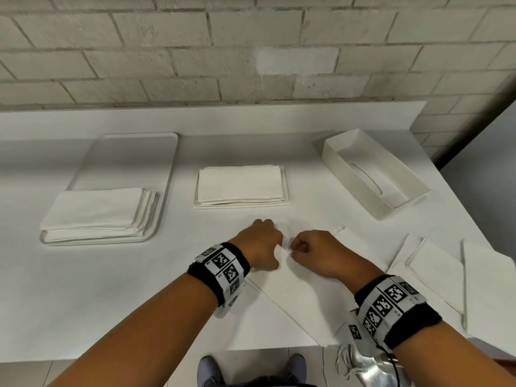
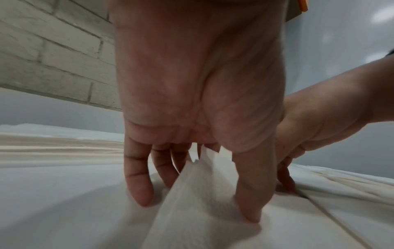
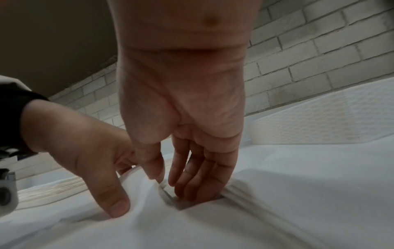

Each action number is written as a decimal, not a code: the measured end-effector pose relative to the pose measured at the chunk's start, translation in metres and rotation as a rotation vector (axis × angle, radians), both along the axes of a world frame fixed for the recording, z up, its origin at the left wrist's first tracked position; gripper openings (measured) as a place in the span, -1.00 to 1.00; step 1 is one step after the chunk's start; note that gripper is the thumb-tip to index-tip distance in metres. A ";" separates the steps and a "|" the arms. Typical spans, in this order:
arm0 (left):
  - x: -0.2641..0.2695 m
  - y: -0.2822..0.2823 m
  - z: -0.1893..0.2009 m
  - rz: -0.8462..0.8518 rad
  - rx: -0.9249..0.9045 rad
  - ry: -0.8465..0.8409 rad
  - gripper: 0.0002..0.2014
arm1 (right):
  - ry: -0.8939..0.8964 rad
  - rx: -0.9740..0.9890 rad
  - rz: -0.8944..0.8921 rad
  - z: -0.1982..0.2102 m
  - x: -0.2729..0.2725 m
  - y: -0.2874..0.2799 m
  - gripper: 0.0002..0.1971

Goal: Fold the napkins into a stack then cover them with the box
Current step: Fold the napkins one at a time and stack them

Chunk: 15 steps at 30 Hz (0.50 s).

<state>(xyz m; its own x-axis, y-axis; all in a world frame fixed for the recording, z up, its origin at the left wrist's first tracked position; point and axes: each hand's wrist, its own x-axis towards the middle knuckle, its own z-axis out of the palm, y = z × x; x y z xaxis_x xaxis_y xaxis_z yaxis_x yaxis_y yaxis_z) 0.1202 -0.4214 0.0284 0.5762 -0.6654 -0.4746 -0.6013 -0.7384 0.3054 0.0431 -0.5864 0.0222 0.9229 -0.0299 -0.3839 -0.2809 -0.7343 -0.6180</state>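
Both hands meet over the loose napkin (image 1: 290, 291) lying flat at the table's near edge: the left hand (image 1: 261, 244) pinches up a ridge of it between thumb and fingers, and the right hand (image 1: 315, 252), fingers curled down, grips the same raised fold just beside it. Straight beyond the napkin, well apart, sits the folded stack (image 1: 240, 185) on its small tray (image 1: 287, 203), long axis running left to right; the left hand looks slightly nearer. Right of the napkin lie more sheets (image 1: 435, 269); beyond those, the box (image 1: 374, 174), open side up. Left of the napkin, another pile (image 1: 97, 210) rests on a long tray (image 1: 134, 157). Nothing stands between napkin and stack.
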 end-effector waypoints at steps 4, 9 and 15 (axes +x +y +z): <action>-0.004 0.002 -0.002 0.066 -0.072 0.076 -0.64 | 0.053 -0.008 0.015 -0.002 -0.005 0.000 -0.65; -0.005 0.007 0.000 0.083 -0.159 0.113 -0.81 | 0.025 -0.018 0.067 -0.002 -0.006 0.005 -0.80; -0.003 0.034 0.015 0.200 -0.346 0.108 -0.86 | 0.056 -0.074 0.148 0.000 -0.005 0.010 -0.80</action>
